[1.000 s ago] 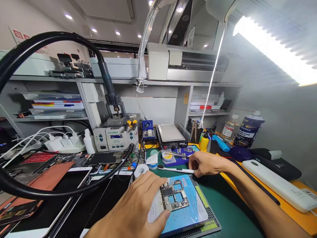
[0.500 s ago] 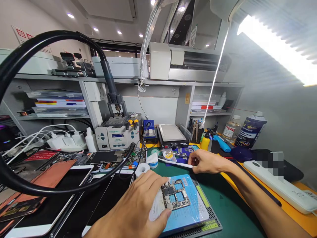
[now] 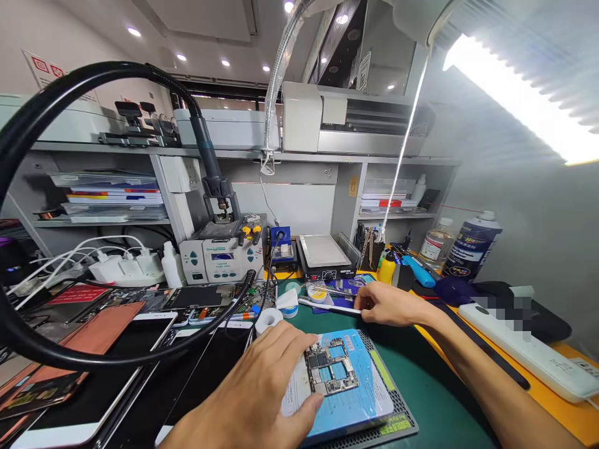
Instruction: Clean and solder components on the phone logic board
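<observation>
Your left hand (image 3: 262, 374) lies spread at the left side of the blue box (image 3: 369, 374), its forefinger and thumb apart by the near-side corners of the circuit board (image 3: 327, 362); whether it grips the board or only steadies it, you cannot tell from this view. That board lies flat on top of the box, and the box sits on a dark perforated mat (image 3: 408, 419) over the green mat (image 3: 435, 393). Your right hand (image 3: 388, 304) is beyond the box, thumb and fingers pinched on the right end of a slim white tool (image 3: 332, 307). The tool points left, its other end near a blue-rimmed tin (image 3: 290, 312) with a crumpled white tissue (image 3: 286, 299) on it. Just beyond your left fingers stands a white roll (image 3: 268, 320). Past your right hand you have a yellow bottle (image 3: 386, 268) and, behind the tool, a flat heating plate (image 3: 324, 251). To your left, dark-screened devices (image 3: 187, 380) lie in front of the soldering station (image 3: 219, 260), and a long white case (image 3: 547, 371) rests on the yellow table (image 3: 568, 424) at your right
</observation>
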Tool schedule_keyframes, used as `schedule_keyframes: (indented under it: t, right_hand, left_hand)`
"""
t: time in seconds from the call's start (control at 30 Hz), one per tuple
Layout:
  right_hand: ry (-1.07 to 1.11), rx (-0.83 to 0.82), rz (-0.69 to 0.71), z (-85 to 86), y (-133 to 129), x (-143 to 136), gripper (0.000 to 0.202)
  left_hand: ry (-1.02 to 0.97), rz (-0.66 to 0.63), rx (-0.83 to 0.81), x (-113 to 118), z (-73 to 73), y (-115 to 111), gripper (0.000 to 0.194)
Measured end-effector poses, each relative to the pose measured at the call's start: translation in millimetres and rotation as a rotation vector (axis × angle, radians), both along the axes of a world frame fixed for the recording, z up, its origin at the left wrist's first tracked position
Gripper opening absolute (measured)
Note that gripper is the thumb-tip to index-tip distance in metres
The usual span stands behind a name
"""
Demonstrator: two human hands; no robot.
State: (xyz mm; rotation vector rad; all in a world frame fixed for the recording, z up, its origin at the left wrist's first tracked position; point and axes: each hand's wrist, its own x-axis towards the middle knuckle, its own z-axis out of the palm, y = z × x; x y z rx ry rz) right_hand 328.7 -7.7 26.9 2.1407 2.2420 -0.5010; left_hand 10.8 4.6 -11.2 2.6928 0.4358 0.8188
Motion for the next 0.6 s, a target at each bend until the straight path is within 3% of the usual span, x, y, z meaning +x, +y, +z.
schedule_keyframes:
  t: [0.23,0.5,0.6]
  right_hand:
    - [-0.016,0.031,-0.018,0.9,-2,-3,0.022]
    - [-0.01,0.093,-0.017,-0.4,-2,-3,0.023]
    - [-0.011,0.067,0.005,-4.2,-2,0,0.023]
  left_hand:
    - [-0.004,0.003,0.026,0,-1.5,1,0.055]
    - [0.066,0.026,0.009,1,17.7,-5,0.053]
    - [0.064,0.026,0.005,0,15.6,-5,0.054]
